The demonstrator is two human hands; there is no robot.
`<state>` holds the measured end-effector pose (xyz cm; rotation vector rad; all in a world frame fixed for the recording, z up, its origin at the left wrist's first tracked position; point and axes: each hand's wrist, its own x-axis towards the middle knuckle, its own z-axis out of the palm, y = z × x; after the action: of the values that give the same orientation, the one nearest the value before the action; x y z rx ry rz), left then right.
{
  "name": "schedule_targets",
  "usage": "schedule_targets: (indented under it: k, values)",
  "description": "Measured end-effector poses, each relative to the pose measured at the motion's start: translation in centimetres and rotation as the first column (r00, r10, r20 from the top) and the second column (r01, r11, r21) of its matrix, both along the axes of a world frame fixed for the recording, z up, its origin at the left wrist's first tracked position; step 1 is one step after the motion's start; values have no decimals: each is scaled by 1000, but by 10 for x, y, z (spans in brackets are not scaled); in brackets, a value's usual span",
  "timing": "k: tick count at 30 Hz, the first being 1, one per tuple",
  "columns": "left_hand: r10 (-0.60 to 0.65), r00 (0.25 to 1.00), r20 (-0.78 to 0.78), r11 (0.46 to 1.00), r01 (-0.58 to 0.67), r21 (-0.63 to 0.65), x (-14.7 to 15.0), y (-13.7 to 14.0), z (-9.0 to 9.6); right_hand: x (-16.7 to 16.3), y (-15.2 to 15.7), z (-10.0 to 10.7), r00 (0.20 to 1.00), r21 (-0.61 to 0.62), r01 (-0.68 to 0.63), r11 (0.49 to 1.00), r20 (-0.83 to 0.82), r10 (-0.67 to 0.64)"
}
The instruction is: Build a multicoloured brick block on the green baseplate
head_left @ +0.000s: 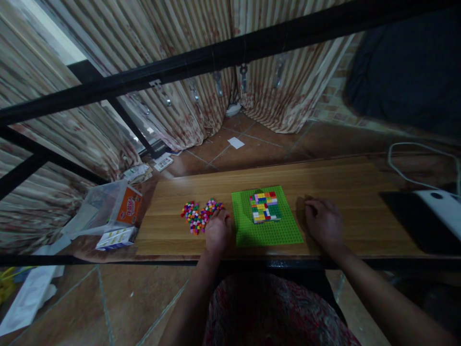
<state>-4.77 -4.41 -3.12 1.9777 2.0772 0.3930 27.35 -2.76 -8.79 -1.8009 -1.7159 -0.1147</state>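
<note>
Our patterned clothing fills the bottom centre; above, our left hand curls its fingers at the loose bricks, left of centre; our right hand has fingers loosely curled on the worktop, right of the green baseplate bearing the brick block mid-frame; we cannot tell if either grips anything

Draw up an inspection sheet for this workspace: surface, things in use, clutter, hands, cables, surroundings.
Surface: wood-grain tabletop.
Things in use: green studded baseplate bearing a multicoloured brick build; loose small bricks left of it.
Clutter: clear plastic bin and white-and-blue box, left of the tabletop.
Hands: left hand beside the loose bricks, grip unclear; right hand right of the baseplate, fingers curled.
Cables: white cable, looped at far right.
Surroundings: striped curtains, tiled floor.
</note>
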Motion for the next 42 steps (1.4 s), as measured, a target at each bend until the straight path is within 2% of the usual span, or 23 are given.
schedule_targets:
  k: [8, 14, 26, 34, 37, 39, 42]
  values:
    - [4, 999, -39, 999, -6, -42, 3, 9, 3, -2, 0, 1, 999, -11, 5, 1000, -43, -5]
    - [-35, 998, -42, 999, 34, -37, 11, 10, 5, -2, 0, 1, 999, -11, 5, 1000, -33, -6]
    - [-173, 975, -138, 978, 153, -139, 10, 15, 17, -4, 0, 4, 998, -11, 5, 1000, -58, -6]
    - [-193, 974, -121, 971, 172, -165, 5, 14, 15, -4, 0, 3, 998, -17, 11, 1000, -65, -12]
    - [-158, 987, -22, 980, 154, -124, 6, 13, 15, -4, 0, 3, 998, -19, 14, 1000, -62, -15]
    - [-141, 979, 148, 988, 149, -43, 10, 13, 17, -4, 0, 4, 998, -19, 8, 1000, -60, -9]
    - [-143, 891, 432, 989, 111, 97, 22, 16, 21, -5, 0, 4, 998, -18, 3, 1000, -56, -4]
